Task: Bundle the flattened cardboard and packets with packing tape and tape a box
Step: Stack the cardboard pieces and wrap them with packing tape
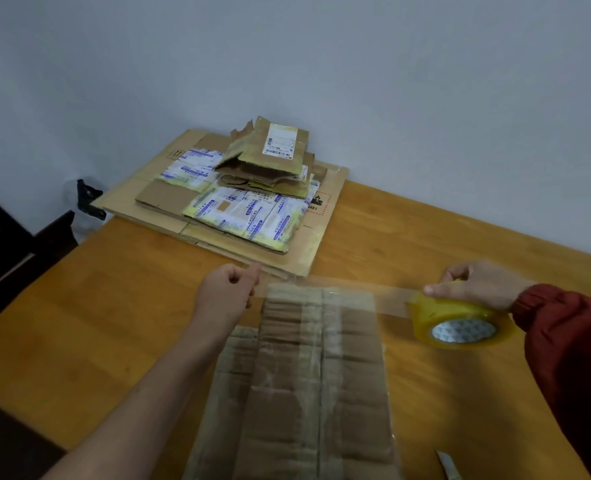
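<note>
Yellow tape roll [460,320], strip [391,296] stretched over cardboard [304,375]

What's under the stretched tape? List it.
The far end of the flat cardboard and bare table show through the tape. Whatever lies beneath the cardboard is hidden.

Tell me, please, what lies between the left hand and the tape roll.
In the head view, a strip of clear tape spans from left hand to tape roll, over the flattened cardboard.

Wooden table [114,323] before me: flattened cardboard stack [218,216] at its far edge, taped cardboard [315,375] nearest me, a blade [448,465] at my right.
</note>
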